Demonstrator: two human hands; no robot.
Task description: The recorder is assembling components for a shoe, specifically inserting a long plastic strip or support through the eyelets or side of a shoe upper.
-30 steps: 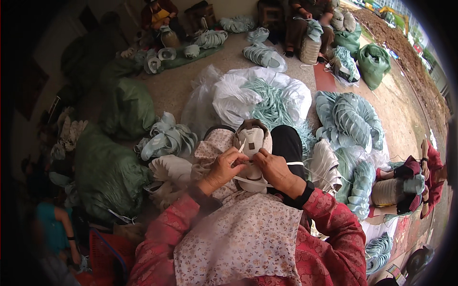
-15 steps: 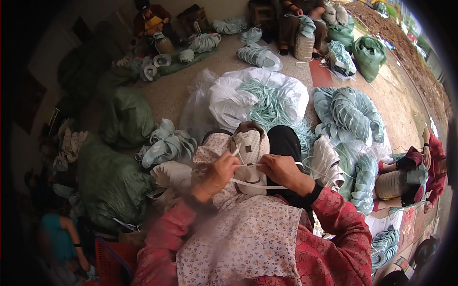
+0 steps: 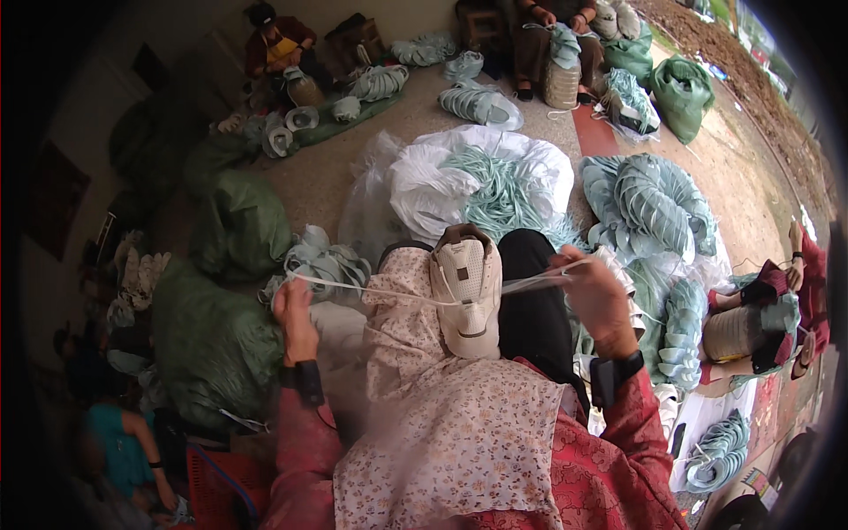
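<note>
1. Beyond the legs [image 3: 537, 331] stands a white sack [image 3: 420, 194] of green strands [image 3: 495, 181]; a green bag [image 3: 208, 344] lies leftward.
2. The shoe [image 3: 468, 316], between the legs, is beige with a brown collar.
3. Left hand [image 3: 296, 325] and right hand [image 3: 603, 305] pinch the white lace [image 3: 389, 291], spread wide.

Shoe [image 3: 481, 322] smooth, matt, part mesh; lace [image 3: 402, 295] fabric-looking, finish blurred; apron [image 3: 446, 442] matt cloth; white bag [image 3: 420, 181] crinkled shiny plastic; green sack [image 3: 212, 344] wrinkled plastic, slight sheen
</note>
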